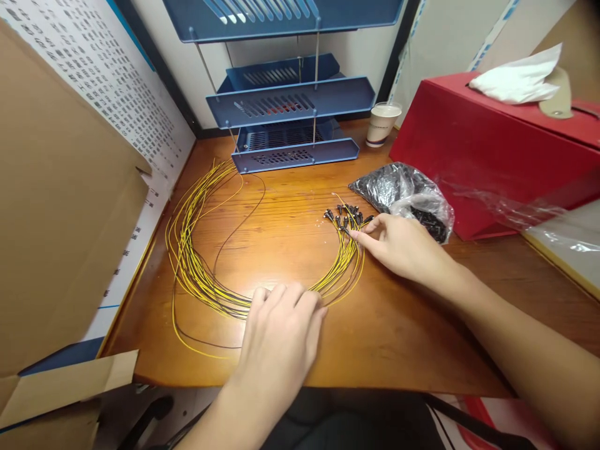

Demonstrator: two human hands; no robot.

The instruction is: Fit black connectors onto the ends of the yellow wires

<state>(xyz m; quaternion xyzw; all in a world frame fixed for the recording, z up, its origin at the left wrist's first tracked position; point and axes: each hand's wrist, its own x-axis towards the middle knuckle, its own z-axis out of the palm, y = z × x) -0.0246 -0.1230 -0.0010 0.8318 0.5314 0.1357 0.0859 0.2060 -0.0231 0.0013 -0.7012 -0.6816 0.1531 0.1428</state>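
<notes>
A bundle of thin yellow and black wires (pixel 197 269) lies in a wide loop on the wooden desk (pixel 398 325). Its ends carry small black connectors (pixel 344 219), fanned out near the middle. My left hand (pixel 281 331) rests on the near part of the loop, fingers curled down over the wires. My right hand (pixel 403 244) lies beside the connector ends, its fingers pinched on the wires just below the connectors.
A clear plastic bag of small black parts (pixel 403 194) lies right of the connectors. Behind it stands a red box (pixel 492 156) with a tissue on top. A blue stacked paper tray (pixel 290 100) and a paper cup (pixel 382 125) stand at the back. Cardboard (pixel 60 219) leans at the left.
</notes>
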